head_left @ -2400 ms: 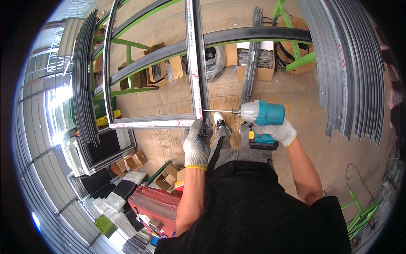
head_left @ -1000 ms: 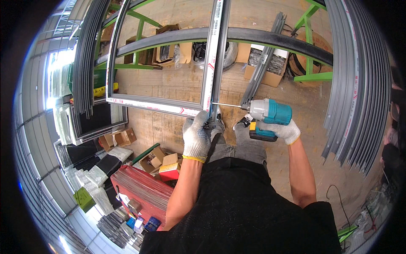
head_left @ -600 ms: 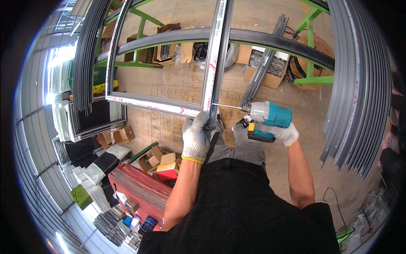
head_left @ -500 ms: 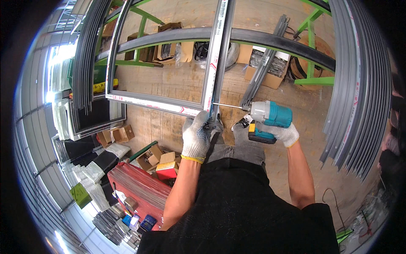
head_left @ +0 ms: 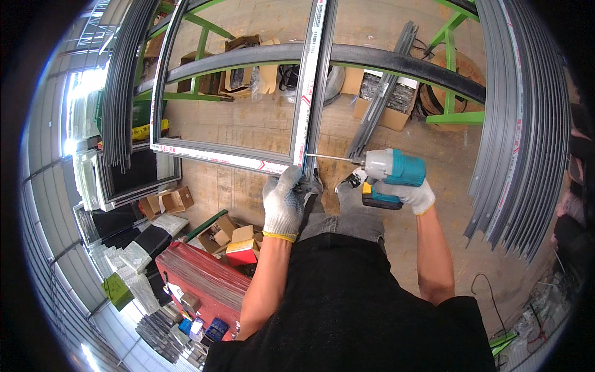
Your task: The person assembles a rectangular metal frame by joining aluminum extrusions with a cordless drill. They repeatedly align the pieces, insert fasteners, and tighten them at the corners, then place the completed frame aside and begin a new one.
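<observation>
A grey window frame (head_left: 220, 157) with white and red protective tape lies across the rack before me. My left hand (head_left: 284, 204), in a white knitted glove, is closed on its near right corner, the thumb on top; its other fingers are partly hidden. My right hand (head_left: 414, 194), gloved as well, grips a teal and grey cordless drill (head_left: 406, 168) with a yellow-marked battery. From the drill a long thin bit (head_left: 328, 156) points left, level, and its tip meets the frame's right side just beyond my left hand. Any screw at the tip is too small to make out.
A black padded bar (head_left: 409, 69) on green legs runs under the frame. Bundles of long grey profiles hang at the right (head_left: 527, 142) and left (head_left: 121, 87). Open cardboard boxes (head_left: 387, 115) stand on the floor. A red-topped table (head_left: 198, 273) with tools is at lower left.
The whole view has shifted slightly, so everything sits a little further left. Both hands, the drill and the frame keep the same positions relative to one another.
</observation>
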The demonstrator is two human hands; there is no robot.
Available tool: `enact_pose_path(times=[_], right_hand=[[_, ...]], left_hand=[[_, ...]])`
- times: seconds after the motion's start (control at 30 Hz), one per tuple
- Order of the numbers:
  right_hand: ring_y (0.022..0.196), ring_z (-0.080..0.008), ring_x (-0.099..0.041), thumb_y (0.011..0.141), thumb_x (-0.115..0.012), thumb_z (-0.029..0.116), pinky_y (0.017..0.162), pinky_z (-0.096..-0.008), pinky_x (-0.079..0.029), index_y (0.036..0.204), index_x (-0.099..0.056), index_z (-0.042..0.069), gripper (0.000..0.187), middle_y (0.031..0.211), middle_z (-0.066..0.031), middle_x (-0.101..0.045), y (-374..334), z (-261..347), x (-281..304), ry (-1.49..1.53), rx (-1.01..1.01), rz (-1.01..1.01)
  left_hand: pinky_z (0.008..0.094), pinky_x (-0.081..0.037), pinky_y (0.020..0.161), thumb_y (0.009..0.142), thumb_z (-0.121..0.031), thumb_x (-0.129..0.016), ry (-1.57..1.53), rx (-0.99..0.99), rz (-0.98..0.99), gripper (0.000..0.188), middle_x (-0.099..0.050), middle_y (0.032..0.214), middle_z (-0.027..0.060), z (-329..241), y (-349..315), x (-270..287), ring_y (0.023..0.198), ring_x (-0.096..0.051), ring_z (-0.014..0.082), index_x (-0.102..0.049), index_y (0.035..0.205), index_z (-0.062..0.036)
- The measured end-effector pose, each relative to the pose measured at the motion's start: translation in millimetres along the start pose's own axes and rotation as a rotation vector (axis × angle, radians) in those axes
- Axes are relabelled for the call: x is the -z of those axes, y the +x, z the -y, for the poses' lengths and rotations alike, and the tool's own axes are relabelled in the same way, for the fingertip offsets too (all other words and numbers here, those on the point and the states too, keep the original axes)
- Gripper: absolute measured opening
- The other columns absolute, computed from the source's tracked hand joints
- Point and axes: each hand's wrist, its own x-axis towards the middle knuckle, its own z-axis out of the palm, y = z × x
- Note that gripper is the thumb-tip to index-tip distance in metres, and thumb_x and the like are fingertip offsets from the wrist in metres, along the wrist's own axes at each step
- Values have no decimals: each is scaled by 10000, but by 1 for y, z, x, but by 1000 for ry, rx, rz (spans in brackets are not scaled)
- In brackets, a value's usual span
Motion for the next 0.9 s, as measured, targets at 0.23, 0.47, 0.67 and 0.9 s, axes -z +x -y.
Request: enact_pose_path(times=[0.23, 0.47, 0.67, 0.9], right_hand=[[898, -225, -732, 744, -819, -78, 776, -375, -616, 1301, -621, 54, 606, 1006, -108, -740, -39, -8, 18, 480, -334, -235], [1023, -184, -710, 833, -848, 8, 893, -373, -591, 1310, -656, 47, 515, 1112, -68, -743, -74, 4, -15, 463, -255, -482], [950, -184, -696, 839, -810, -9, 861, -352, -583, 1251, -637, 36, 450, 1061, -90, -728, -90, 28, -83, 421, -156, -758], [967, -192, -696, 857, -801, 16, 848, -345, -578, 1248, -625, 15, 430, 1067, -101, -731, -85, 73, -213, 375, -46, -1180]], left_hand=[[309, -494, 621, 990, -328, -677, 463, 82, 24, 329, -650, 873, 74, -17, -9, 27, 718, -620, 182, -618, 1077, -16], [280, -475, 626, 1037, -168, -499, 675, 203, 333, 296, -661, 876, 82, -71, -44, 46, 722, -606, 156, -630, 1207, 36], [251, -492, 639, 1059, -120, -501, 972, 196, 721, 256, -668, 888, 66, -140, -23, 14, 723, -606, 125, -595, 1241, 33], [272, -521, 665, 1041, -74, -547, 1424, -53, 1227, 213, -700, 871, 78, -179, 33, 2, 733, -634, 127, -615, 1227, 7]])
